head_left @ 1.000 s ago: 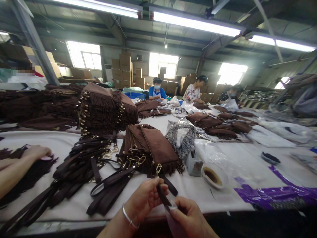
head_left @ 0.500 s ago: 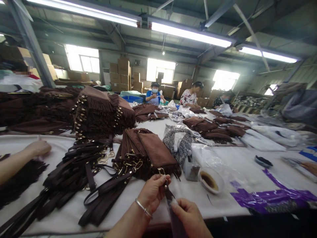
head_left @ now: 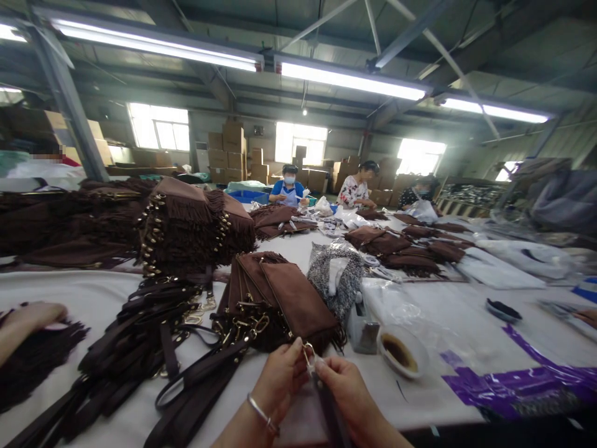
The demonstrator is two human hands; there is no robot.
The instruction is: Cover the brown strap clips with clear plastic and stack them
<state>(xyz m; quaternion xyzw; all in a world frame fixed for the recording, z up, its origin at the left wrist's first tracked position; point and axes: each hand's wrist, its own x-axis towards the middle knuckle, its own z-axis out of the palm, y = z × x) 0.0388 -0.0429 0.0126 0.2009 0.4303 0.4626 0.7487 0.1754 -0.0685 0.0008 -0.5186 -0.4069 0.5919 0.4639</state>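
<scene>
At the bottom centre my left hand [head_left: 283,379], with a silver bangle at the wrist, pinches a gold metal clasp [head_left: 308,356]. Beside it my right hand [head_left: 342,382] grips the top end of a dark brown strap [head_left: 326,407], just below the clasp. The strap hangs down between the two wrists. Just beyond my hands lies a fanned stack of brown pouches [head_left: 298,302] with zips and gold clips. To the left, a heap of dark straps [head_left: 135,330] with gold hardware spreads over the white table [head_left: 112,283].
A tall pile of fringed brown bags [head_left: 186,230] stands behind the straps. Right of the pouches are a metal block [head_left: 364,333], a bowl of brown liquid [head_left: 398,351] and purple plastic [head_left: 522,386]. Another person's hand [head_left: 41,316] touches dark fringe at left; several people sit across the table.
My right hand has moved up the strap to the clasp, close against my left fingers. The other person's hand at left has moved down onto the fringe. The view has tilted up slightly.
</scene>
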